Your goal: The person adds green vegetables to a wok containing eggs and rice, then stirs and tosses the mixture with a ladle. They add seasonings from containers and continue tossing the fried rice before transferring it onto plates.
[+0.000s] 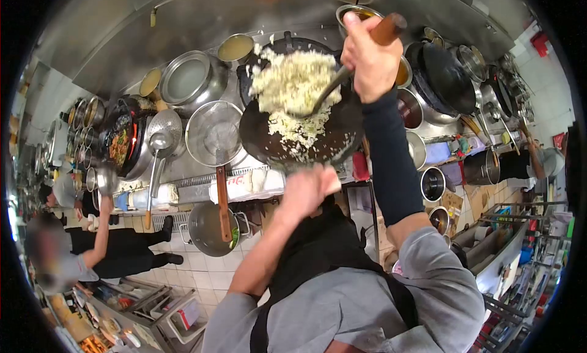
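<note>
One ladle [334,86] slants, bowl within wok [260,135], wooden handle end pointing far right. Right hand [372,62]: fingers closed round ladle. Left hand [304,193]: fingers curled by wok's near rim; blurred, cannot tell grip. Pale grains [293,81] airborne above wok. One mesh strainer [205,130] left of wok, handle pointing nearward.

Strainer [202,124] seemingly blocks passage left of wok [333,151].

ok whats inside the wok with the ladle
The wok holds pale, rice-like grains, some seemingly airborne, others scattered on its dark inner wall. The ladle reaches into them; the grains hide much of its bowl and the wok's surface behind them.
</note>
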A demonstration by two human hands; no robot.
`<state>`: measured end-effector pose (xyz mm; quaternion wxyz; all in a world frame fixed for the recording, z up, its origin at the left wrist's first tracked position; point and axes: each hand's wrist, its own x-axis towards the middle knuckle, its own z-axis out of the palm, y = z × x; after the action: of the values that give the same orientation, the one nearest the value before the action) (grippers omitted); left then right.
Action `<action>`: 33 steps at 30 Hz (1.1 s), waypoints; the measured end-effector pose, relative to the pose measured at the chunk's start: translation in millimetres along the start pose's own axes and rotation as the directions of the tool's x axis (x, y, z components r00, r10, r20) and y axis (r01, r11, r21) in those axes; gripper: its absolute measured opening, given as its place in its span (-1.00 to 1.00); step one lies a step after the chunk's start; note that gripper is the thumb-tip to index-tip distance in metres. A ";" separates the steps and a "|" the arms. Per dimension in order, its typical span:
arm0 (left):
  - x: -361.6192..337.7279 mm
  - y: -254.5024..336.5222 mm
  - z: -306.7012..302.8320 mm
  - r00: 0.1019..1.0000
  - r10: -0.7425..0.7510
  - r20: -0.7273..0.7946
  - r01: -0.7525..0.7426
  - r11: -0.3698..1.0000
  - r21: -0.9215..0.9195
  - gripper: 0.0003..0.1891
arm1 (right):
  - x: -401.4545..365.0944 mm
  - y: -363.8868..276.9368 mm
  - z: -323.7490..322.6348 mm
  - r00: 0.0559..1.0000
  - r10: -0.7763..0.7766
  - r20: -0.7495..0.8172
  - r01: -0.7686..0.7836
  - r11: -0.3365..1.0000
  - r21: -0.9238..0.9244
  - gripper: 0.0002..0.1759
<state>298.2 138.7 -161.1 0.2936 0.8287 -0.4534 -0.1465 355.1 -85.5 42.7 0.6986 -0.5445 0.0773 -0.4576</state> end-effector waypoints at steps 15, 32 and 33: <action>46.4 -3.6 -48.8 0.998 0.057 -0.034 -0.056 0.998 0.005 -0.58 | -4.1 30.6 -1.3 0.992 0.108 -0.072 -0.104 0.993 0.056 -0.64; 94.9 -99.4 40.6 0.999 0.011 0.038 -0.012 0.999 0.038 -0.56 | -129.7 175.8 -171.6 0.329 0.767 0.551 -0.793 -0.092 0.602 -0.82; 99.6 -105.6 51.4 1.000 0.004 0.027 -0.006 0.998 0.055 -0.54 | -126.5 173.1 -156.2 0.356 0.850 0.389 -0.893 0.187 0.410 -0.77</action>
<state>396.7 81.1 -264.4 0.2649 0.8334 -0.4632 -0.1442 284.5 -103.8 -212.2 0.9592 -0.1872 0.2078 0.0409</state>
